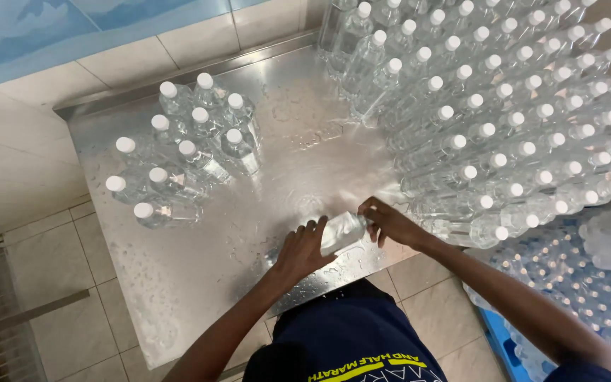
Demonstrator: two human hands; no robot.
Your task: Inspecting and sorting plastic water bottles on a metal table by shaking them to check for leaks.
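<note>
A clear plastic bottle (343, 230) lies on its side between my hands, just above the front edge of a wet steel table (199, 283). My left hand (302, 251) grips its lower end. My right hand (389, 221) closes around its neck end, so the cap is hidden. A group of several upright white-capped bottles (185, 152) stands at the table's left. A much larger, tightly packed block of white-capped bottles (510, 120) fills the right side, close to my right hand.
Water droplets cover the steel top. A raised steel lip (178, 76) runs along the table's back against a tiled wall. A big bag or bin of empty clear bottles (574, 283) sits at the lower right on the tiled floor.
</note>
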